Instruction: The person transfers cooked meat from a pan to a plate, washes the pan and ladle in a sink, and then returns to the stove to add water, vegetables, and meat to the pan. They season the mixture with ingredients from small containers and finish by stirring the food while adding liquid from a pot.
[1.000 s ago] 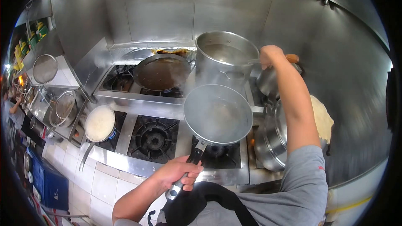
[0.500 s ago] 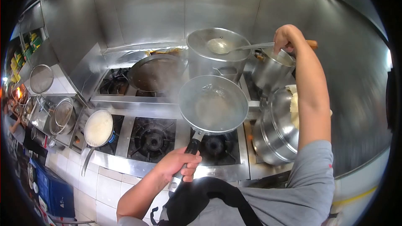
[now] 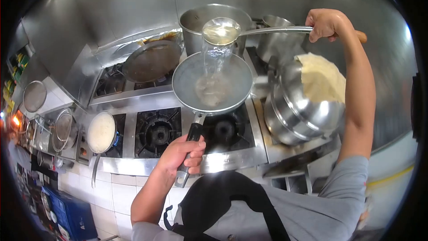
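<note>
My left hand [image 3: 185, 153] is wrapped round the black handle of a deep frying pan [image 3: 185, 85], held above the front burners. My right hand [image 3: 327, 24] grips a long-handled ladle [image 3: 278, 30] near its wooden end. The ladle's bowl is tipped over the pan, and clear liquid [image 3: 217, 58] pours from it in a sheet. Liquid in the pan bottom looks cloudy, and what lies under the stream is blurred. Behind the ladle stands a tall stockpot [image 3: 191, 20], partly covered by the ladle and the pan.
A steel steamer pot [image 3: 285, 102] with a cream cloth [image 3: 323, 78] stands at right. Behind it is a tall steel pot [image 3: 276, 40]. A dark wok [image 3: 149, 60] sits on the back burner. At left, a pan of pale liquid [image 3: 101, 131] sits over a blue flame.
The ladle has moved from above the stockpot to above the pan and tipped, and liquid now falls from it. Steam over the pan has thinned. The view has shifted.
</note>
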### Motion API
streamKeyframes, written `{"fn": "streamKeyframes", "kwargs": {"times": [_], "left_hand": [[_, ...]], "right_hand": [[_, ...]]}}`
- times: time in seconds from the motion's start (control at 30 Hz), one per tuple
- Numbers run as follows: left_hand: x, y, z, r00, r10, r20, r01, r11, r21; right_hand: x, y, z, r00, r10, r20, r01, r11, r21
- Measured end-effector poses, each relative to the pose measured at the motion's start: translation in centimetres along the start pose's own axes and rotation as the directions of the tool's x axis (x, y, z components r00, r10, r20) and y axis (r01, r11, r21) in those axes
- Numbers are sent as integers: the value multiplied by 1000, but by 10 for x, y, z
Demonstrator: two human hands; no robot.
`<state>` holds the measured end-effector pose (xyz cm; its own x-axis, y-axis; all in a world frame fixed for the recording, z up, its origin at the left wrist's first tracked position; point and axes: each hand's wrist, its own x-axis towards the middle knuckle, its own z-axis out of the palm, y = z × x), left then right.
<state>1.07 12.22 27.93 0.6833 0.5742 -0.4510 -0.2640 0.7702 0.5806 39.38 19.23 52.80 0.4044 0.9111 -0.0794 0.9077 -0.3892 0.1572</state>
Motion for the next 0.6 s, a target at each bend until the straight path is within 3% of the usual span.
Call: {"fn": "streamKeyframes", "kwargs": {"times": [0.1,0.2,0.23,0.3,0.37,0.4,0.47,0.5,0.6], "left_hand": [[-6,-11,-15,1000,-22,-6,22,1000,-2],[-11,-18,-33,997,-73,29,72,997,37],[-12,-24,-42,995,-89,41,87,994,61],[-10,-38,-61,992,-111,59,106,992,72],[-2,-53,-85,988,-125,90,117,989,87],[2,-61,-94,986,-136,100,128,988,84],[12,-75,-108,987,-139,75,129,984,122],[19,-83,-116,984,-158,85,145,980,135],[31,-110,-129,982,-170,83,160,980,115]], "right_hand": [[-33,4,27,1000,-9,8,8,998,56],[-53,24,81,973,-173,-152,175,985,-3],[-67,22,97,971,-207,-121,207,978,-10],[-97,20,141,975,-175,-137,182,983,36],[-143,3,193,953,-54,-300,68,997,39],[-159,-10,211,970,37,-239,-22,998,65],[-183,-21,271,942,83,-325,-46,992,120],[-191,-29,293,959,130,-251,-107,989,104],[-211,-42,370,939,247,-239,-198,957,210]]}}
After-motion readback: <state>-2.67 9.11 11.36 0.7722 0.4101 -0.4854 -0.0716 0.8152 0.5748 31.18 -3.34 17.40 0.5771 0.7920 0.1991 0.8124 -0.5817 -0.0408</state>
